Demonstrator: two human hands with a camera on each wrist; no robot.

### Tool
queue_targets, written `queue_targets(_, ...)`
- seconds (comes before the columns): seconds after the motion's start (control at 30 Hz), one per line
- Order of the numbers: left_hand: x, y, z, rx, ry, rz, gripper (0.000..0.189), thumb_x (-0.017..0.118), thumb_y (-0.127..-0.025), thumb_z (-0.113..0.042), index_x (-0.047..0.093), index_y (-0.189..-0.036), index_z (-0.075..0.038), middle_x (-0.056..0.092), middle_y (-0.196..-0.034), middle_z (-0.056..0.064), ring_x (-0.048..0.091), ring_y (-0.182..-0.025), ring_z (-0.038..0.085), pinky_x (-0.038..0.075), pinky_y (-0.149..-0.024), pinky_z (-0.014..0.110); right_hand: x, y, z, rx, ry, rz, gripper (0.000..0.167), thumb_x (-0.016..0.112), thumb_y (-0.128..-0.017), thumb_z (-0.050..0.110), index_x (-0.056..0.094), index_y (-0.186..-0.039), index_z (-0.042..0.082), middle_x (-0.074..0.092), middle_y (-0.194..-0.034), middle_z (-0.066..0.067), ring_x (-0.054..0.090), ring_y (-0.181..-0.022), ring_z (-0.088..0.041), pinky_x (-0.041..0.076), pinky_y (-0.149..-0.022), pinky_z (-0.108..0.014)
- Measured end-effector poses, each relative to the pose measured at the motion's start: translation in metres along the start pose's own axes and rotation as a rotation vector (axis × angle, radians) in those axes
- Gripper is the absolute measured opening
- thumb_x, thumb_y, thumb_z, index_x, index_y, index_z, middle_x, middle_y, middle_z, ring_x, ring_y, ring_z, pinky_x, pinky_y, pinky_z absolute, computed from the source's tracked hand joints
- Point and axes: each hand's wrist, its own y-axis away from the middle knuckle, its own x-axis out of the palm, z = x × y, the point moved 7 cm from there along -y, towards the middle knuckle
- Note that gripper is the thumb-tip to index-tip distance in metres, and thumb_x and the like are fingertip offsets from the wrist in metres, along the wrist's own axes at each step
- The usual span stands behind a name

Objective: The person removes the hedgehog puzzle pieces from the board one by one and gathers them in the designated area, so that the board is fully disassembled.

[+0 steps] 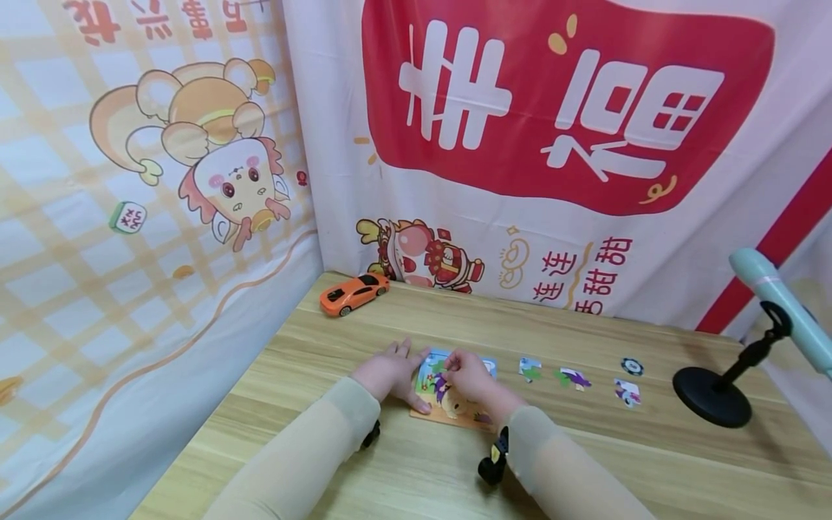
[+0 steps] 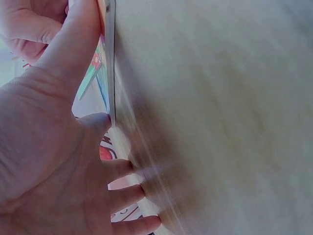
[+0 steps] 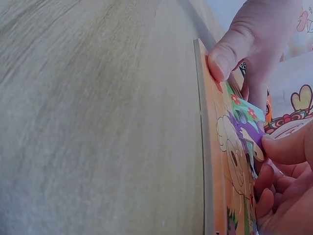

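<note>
A jigsaw puzzle board (image 1: 434,414) with an orange lower border and colourful pictures lies flat on the table. My left hand (image 1: 390,374) rests along its left side, with the thumb (image 3: 220,66) on the board's corner and the other fingers spread beyond its edge. Over the middle of the board, my right hand (image 1: 473,378) pinches a puzzle piece (image 3: 252,133), green with red flowers and purple, seen tilted up from the board in the right wrist view. The right hand hides part of the board in the head view.
Right of the board lie loose puzzle pieces: a blue-green one (image 1: 529,369), a purple-green one (image 1: 574,378) and a white-purple one (image 1: 627,393). Behind them sits a round dark token (image 1: 632,367). A microphone stand (image 1: 712,396) stands far right, an orange toy car (image 1: 354,294) back left.
</note>
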Motion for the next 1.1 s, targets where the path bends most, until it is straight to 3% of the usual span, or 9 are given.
queue_targets(0.3,0.004,-0.005,0.004,0.0,0.012,-0.021,0.136,0.069,-0.043,-0.086,0.018,-0.159,-0.036,0.008,-0.164,0.012,0.01,-0.148,0.039,0.022,-0.112,0.06,-0.007,-0.005,-0.008,0.061,-0.098,-0.041,0.003,0.062,-0.094,0.001,0.06,-0.097,0.0,0.056,-0.082,-0.007,0.051,-0.07,-0.018,0.042,-0.059,-0.028)
queue_targets(0.43,0.001,0.001,0.002,-0.009,0.011,-0.02,0.136,0.07,-0.043,-0.085,0.018,-0.159,-0.035,0.008,-0.164,0.012,0.01,-0.148,0.037,0.02,-0.114,0.058,-0.018,0.0,-0.012,0.092,-0.171,-0.015,0.007,0.06,-0.096,0.005,0.059,-0.101,0.0,0.058,-0.089,-0.01,0.053,-0.075,-0.022,0.045,-0.062,-0.031)
queue_targets(0.67,-0.01,0.019,-0.008,-0.005,0.038,-0.022,0.127,0.077,-0.053,-0.076,0.021,-0.159,-0.033,0.009,-0.164,0.014,0.011,-0.147,0.039,0.021,-0.113,0.061,-0.074,0.021,-0.01,0.031,-0.166,-0.031,0.011,0.062,-0.091,-0.001,0.056,-0.099,-0.005,0.059,-0.089,-0.011,0.056,-0.081,-0.023,0.051,-0.078,-0.043)
queue_targets(0.77,-0.013,0.024,-0.009,-0.01,0.034,-0.027,0.123,0.077,-0.056,-0.074,0.022,-0.159,-0.032,0.01,-0.164,0.013,0.012,-0.147,0.038,0.022,-0.114,0.058,-0.102,0.032,-0.013,0.012,-0.133,-0.051,0.009,0.062,-0.09,-0.004,0.055,-0.096,-0.006,0.058,-0.085,-0.011,0.055,-0.079,-0.022,0.05,-0.075,-0.042)
queue_targets(0.87,-0.013,0.025,-0.009,-0.002,0.021,-0.027,0.124,0.076,-0.057,-0.075,0.021,-0.159,-0.031,0.009,-0.164,0.014,0.012,-0.147,0.038,0.023,-0.114,0.057,-0.123,0.042,-0.022,-0.004,-0.085,-0.071,0.009,0.062,-0.089,-0.005,0.055,-0.094,-0.006,0.057,-0.081,-0.008,0.052,-0.075,-0.019,0.048,-0.067,-0.033)
queue_targets(0.97,-0.013,0.025,-0.01,0.003,0.017,-0.027,0.125,0.076,-0.056,-0.076,0.02,-0.159,-0.031,0.009,-0.164,0.014,0.012,-0.147,0.039,0.023,-0.113,0.057,-0.136,0.052,-0.036,-0.021,-0.046,-0.075,0.007,0.062,-0.088,-0.007,0.055,-0.091,-0.007,0.056,-0.078,-0.007,0.051,-0.072,-0.018,0.045,-0.061,-0.028)
queue_targets(1.1,-0.014,0.026,-0.01,0.004,0.02,-0.024,0.125,0.076,-0.057,-0.076,0.02,-0.159,-0.031,0.009,-0.164,0.014,0.011,-0.147,0.039,0.022,-0.113,0.058,-0.14,0.063,-0.06,0.053,0.014,-0.048,0.006,0.062,-0.09,-0.004,0.057,-0.093,-0.006,0.056,-0.082,-0.009,0.052,-0.075,-0.021,0.045,-0.064,-0.031)
